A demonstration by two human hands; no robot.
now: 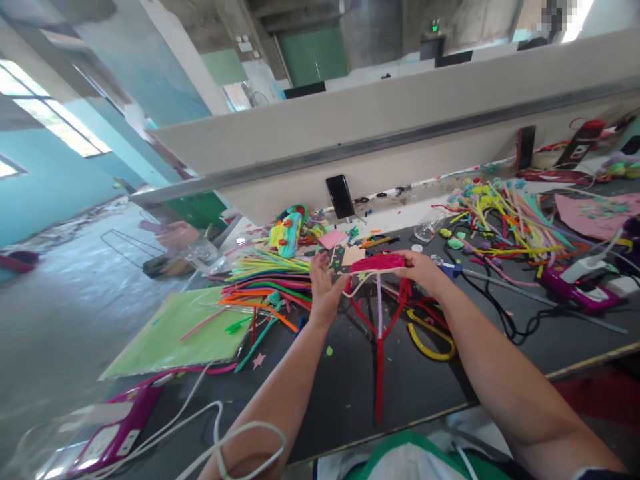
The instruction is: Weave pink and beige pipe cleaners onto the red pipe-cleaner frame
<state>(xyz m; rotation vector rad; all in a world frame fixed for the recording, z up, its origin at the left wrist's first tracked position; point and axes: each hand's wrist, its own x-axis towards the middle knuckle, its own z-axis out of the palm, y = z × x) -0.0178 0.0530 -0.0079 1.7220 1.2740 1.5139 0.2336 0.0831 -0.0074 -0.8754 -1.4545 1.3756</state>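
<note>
Holding: red fuzzy piece (377, 263), raised above the dark table (350, 393) between both hands.
Left hand (324, 287): fingers spread apart, at its left end.
Right hand (423, 269): fingers pinched on its right end.
Nearby: yellow loop (431, 339) (lying flat on the table).

A craft workshop in a bare industrial hall. A long dark desk (350, 373) is strewn with heaps of coloured pipe cleaners (265, 280), a green foam sheet (175, 330), a purple glue gun (575, 280) with trailing cables, and paper scraps. A grey partition panel (400, 113) runs along the desk's far edge. Beyond lie a worn concrete floor (65, 313), blue walls, windows (55, 127) and a raw concrete ceiling (300, 13).
</note>
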